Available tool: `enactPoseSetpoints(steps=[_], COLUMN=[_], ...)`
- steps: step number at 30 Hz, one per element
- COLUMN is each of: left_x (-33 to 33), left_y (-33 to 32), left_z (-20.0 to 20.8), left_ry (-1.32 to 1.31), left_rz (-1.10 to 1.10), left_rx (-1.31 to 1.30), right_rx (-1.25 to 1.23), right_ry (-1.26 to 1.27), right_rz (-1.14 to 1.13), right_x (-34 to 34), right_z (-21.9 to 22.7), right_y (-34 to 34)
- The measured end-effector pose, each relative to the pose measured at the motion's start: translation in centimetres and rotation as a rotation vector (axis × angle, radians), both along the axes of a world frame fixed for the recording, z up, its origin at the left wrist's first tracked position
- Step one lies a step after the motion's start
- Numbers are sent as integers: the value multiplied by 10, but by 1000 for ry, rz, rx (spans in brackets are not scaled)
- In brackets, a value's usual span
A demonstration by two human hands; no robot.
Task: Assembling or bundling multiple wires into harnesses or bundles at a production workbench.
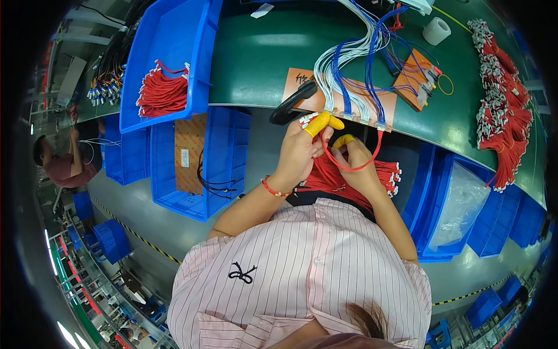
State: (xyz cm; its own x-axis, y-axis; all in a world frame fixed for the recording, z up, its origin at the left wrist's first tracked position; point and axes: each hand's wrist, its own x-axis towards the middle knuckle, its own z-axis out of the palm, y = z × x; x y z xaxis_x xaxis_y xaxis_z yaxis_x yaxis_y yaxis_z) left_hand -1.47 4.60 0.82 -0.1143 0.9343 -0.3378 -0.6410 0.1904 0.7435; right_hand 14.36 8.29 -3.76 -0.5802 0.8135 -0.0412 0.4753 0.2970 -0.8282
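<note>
My left hand [300, 152], with yellow finger cots on, is closed in a pinch at the table's front edge. White connector ends [308, 120] stick out by its fingertips. A red cable [356, 169] loops from there below my right hand's fingers and up to a connector [381, 125] on the edge of a tan board [296, 87]. My right hand [359, 164], also with a yellow cot, has its fingers curled in above the lap; what they grip is hidden. Beneath both hands a bundle of red cables [328, 185] with white ends lies across my lap.
White and blue wires [363, 46] run from the board to the back. A black-handled tool [293, 103] lies at its left. An orange fixture [411, 81], a white roll [436, 31] and heaped red cables [504, 110] are to the right; a blue bin [200, 70] holds more at left.
</note>
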Motion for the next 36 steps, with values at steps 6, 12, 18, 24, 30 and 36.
enactPoseSetpoints(steps=[6,12,18,24,30,36], left_x=[-1,1,-3,22,18,24], left_y=[-1,2,-3,-30,-56,-50], left_z=[6,7,-3,10,7,10], left_ry=[-28,7,37,-215,-522,-132], left_rz=[-42,-49,-66,-107,-330,-59], left_rx=[-22,-12,46,130,-168,-106], right_rx=[58,173,-224,-490,-483,-187], right_ry=[0,-84,35,426,422,400], right_rz=[22,70,-19,-119,-152,-202], right_x=[-3,-5,3,22,25,20], right_z=[2,-7,-1,-15,21,39], right_y=[0,1,3,6,1,-10])
